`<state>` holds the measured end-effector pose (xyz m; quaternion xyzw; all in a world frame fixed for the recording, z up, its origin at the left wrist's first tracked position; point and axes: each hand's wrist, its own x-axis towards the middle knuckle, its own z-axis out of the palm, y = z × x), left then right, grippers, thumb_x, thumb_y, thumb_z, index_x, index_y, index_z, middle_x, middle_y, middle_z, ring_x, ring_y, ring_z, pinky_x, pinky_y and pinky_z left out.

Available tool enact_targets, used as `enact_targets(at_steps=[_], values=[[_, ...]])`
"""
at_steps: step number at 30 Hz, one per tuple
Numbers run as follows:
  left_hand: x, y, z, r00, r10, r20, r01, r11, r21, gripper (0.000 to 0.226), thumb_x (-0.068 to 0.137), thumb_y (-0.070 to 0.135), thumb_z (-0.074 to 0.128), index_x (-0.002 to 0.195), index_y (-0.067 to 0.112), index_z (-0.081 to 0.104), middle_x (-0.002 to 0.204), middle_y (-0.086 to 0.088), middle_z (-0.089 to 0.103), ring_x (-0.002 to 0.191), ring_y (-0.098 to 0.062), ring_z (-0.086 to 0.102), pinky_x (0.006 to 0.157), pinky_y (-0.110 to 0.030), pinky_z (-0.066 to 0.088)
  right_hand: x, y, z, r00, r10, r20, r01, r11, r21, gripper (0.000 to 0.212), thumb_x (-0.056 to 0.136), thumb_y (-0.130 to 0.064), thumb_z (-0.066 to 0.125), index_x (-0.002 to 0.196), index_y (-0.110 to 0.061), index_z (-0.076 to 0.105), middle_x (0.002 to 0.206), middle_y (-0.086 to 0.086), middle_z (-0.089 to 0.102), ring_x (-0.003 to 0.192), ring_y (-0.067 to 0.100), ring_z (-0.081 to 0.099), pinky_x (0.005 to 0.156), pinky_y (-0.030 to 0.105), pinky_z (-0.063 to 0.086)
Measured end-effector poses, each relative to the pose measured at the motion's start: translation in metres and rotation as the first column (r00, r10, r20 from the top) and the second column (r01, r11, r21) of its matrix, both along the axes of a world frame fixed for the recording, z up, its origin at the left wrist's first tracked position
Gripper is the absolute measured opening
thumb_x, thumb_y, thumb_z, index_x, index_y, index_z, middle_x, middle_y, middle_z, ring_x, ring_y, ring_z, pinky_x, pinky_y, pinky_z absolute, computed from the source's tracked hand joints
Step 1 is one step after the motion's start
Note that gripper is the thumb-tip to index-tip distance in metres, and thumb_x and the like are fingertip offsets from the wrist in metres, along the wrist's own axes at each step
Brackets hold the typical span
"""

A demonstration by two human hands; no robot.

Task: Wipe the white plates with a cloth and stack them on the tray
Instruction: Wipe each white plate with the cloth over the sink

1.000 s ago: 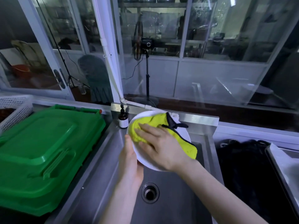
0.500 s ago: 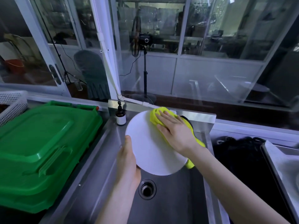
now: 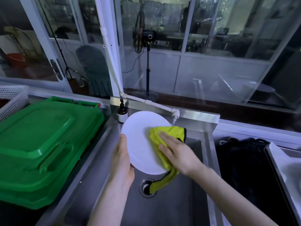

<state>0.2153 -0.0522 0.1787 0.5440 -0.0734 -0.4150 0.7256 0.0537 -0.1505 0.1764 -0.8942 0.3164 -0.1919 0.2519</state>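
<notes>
cloth | moved down plate | right hand flat on it

No writing, number, brand or sign can be read anywhere in the view. The only label is the white band around the small dark pump bottle, which stands at the back corner of the sink, at about 11 o'clock from the white plate. Any print on that band is too small and blurred to make out.
</notes>
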Motion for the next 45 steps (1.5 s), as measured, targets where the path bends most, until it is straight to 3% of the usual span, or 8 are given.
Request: enact_targets(at_steps=[6, 13, 23, 26, 30, 36, 40, 45], values=[[-0.014, -0.005, -0.004, 0.996, -0.083, -0.037, 0.083, 0.997, -0.003, 0.036, 0.102, 0.053, 0.048, 0.113, 0.027, 0.070, 0.100, 0.008, 0.079, 0.082, -0.008, 0.076, 0.054, -0.026, 0.057, 0.041, -0.025, 0.029, 0.999, -0.038, -0.036, 0.035, 0.996, -0.082, 0.045, 0.105, -0.035, 0.039, 0.149, -0.031, 0.036, 0.160, -0.010, 0.026, 0.149, 0.007, 0.016, 0.121, 0.044, 0.012], [0.005, -0.003, 0.001, 0.994, -0.083, -0.075, 0.081, 0.996, -0.033, 0.059, 0.100, 0.057, 0.042, 0.125, 0.010, 0.066, 0.118, -0.011, 0.075, 0.110, -0.026, 0.072, 0.092, -0.043, 0.055, 0.032, 0.037, 0.006, 0.966, 0.258, -0.005, -0.258, 0.965, -0.044, 0.045, 0.104, -0.036, 0.039, 0.149, -0.030, 0.039, 0.159, -0.018, 0.023, 0.148, -0.001, 0.013, 0.121, 0.035, 0.007], [0.001, 0.000, 0.001, 0.997, -0.069, -0.033, 0.070, 0.996, 0.054, 0.039, 0.101, 0.056, 0.049, 0.116, 0.026, 0.070, 0.103, 0.008, 0.079, 0.083, -0.014, 0.076, 0.049, -0.025, 0.054, 0.029, -0.024, 0.021, 0.992, -0.113, -0.049, 0.108, 0.991, -0.084, 0.044, 0.105, -0.034, 0.039, 0.149, -0.030, 0.038, 0.158, -0.011, 0.029, 0.149, 0.008, 0.017, 0.121, 0.041, 0.011], [-0.007, -0.002, 0.003, 0.987, -0.134, -0.088, 0.133, 0.991, -0.021, 0.046, 0.103, 0.057, 0.042, 0.124, 0.025, 0.068, 0.111, 0.006, 0.078, 0.096, -0.012, 0.075, 0.059, -0.026, 0.059, 0.051, -0.016, 0.032, 0.998, 0.035, -0.059, -0.042, 0.992, -0.118, 0.043, 0.105, -0.035, 0.040, 0.148, -0.030, 0.041, 0.159, -0.010, 0.029, 0.149, 0.007, 0.019, 0.121, 0.048, 0.010], [-0.002, -0.001, 0.004, 0.974, -0.111, -0.199, 0.096, 0.992, -0.084, 0.062, 0.103, 0.058, 0.034, 0.134, 0.012, 0.061, 0.129, -0.011, 0.070, 0.118, -0.026, 0.067, 0.103, -0.045, 0.051, 0.057, 0.023, 0.024, 0.968, 0.253, -0.011, -0.252, 0.962, -0.100, 0.044, 0.102, -0.034, 0.043, 0.146, -0.027, 0.044, 0.156, -0.007, 0.036, 0.147, 0.007, 0.025, 0.122, 0.047, 0.008], [0.007, 0.007, -0.004, 0.977, -0.089, -0.193, 0.076, 0.994, -0.077, 0.063, 0.103, 0.057, 0.035, 0.134, 0.008, 0.060, 0.127, -0.014, 0.070, 0.116, -0.029, 0.068, 0.097, -0.048, 0.052, 0.021, 0.032, 0.013, 0.959, 0.283, -0.030, -0.284, 0.959, -0.024, 0.040, 0.103, -0.032, 0.044, 0.143, -0.030, 0.048, 0.154, -0.017, 0.035, 0.145, -0.005, 0.021, 0.123, 0.041, 0.010], [0.007, 0.006, -0.003, 0.986, -0.123, -0.111, 0.122, 0.992, -0.022, 0.051, 0.103, 0.056, 0.043, 0.136, 0.021, 0.062, 0.127, -0.004, 0.072, 0.120, -0.027, 0.066, 0.102, -0.049, 0.050, 0.004, 0.012, 0.010, 0.994, 0.109, -0.018, -0.111, 0.987, -0.114, 0.043, 0.103, -0.036, 0.041, 0.145, -0.029, 0.045, 0.153, -0.017, 0.034, 0.145, -0.002, 0.021, 0.122, 0.040, 0.014], [0.000, 0.000, -0.004, 0.976, -0.214, -0.041, 0.216, 0.972, 0.087, 0.037, 0.100, 0.058, 0.049, 0.117, 0.032, 0.070, 0.106, 0.011, 0.078, 0.094, -0.011, 0.075, 0.076, -0.035, 0.055, 0.015, -0.029, 0.032, 0.978, -0.205, 0.025, 0.206, 0.965, -0.165, 0.043, 0.104, -0.036, 0.037, 0.147, -0.033, 0.040, 0.155, -0.011, 0.037, 0.148, 0.011, 0.024, 0.120, 0.044, 0.018]])
